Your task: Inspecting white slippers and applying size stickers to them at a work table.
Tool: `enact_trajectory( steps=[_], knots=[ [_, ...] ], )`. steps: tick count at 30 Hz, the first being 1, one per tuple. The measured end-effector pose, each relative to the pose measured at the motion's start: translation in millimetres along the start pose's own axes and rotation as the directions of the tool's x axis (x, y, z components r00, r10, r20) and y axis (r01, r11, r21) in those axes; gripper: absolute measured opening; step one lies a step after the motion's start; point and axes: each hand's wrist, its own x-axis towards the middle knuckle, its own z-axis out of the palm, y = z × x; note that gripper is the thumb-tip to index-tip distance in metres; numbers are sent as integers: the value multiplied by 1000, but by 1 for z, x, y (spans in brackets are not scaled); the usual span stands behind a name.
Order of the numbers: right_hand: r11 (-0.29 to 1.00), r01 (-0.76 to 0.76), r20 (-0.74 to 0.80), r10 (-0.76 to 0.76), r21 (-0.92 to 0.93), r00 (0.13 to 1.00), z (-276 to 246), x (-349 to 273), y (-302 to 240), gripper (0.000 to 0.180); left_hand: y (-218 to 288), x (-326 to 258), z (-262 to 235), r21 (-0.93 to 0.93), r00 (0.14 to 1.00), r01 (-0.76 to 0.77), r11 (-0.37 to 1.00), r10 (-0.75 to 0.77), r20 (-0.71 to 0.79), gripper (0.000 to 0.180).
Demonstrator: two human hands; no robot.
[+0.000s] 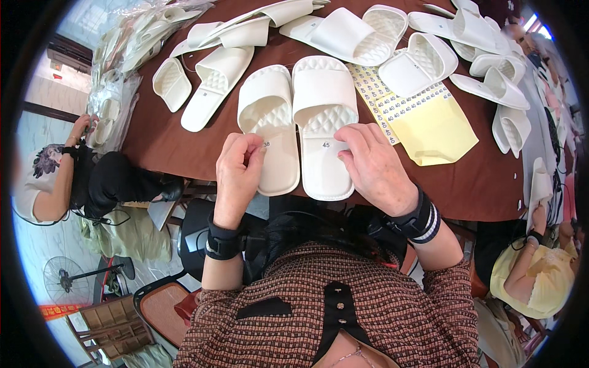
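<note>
At 12 o'clock from centre I've got the white L slipper (271,122) and R slipper (325,116) side by side on the brown tablecloth (478,190), straps at the far end, heels at the near edge. My L hand (239,164) is at 9-10 o'clock, fingers curled in to the thumb at the L slipper's outer edge, by its small label; can't tell if anything's pinched. R hand (377,162), approx 2-3 o'clock, is at the R slipper's outer edge, thumb & forefinger close tog.; can't tell if it grips. At 2 I see yellow sticker sheets (438,138) w/ printed rows, partly under another white slipper (412,66). More loose slippers (218,86) at 11, plastic-bagged ones (126,52) at 10. Co-worker in white top (46,196) at 9; 2nd one in yellow top (534,282) at 4. Fan (64,279) at 8.
</note>
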Motion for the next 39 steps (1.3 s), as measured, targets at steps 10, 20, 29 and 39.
enact_trajectory(
  steps=[10, 20, 29, 39],
  knots=[
    [1000, -2, 7, 2, -9, 1000, 0, 0, -1, 32, 1, 10, -1, 71, 997, 33, 997, -38, 67, 8],
    [1000, 9, -12, -9, -1, 1000, 0, -1, 0, 31, 1, 16, 1, 197, 991, 27, 980, -51, 121, 9],
    [1000, 7, -6, -7, -8, 1000, -1, -1, -1, 30, -4, 15, 0, 251, 988, -44, 967, 5, 155, 9],
    [1000, 4, -9, -4, -3, 1000, 1, -2, -1, 30, -14, 14, -9, 65, 990, -50, 997, 40, 138, 9]
  ],
)
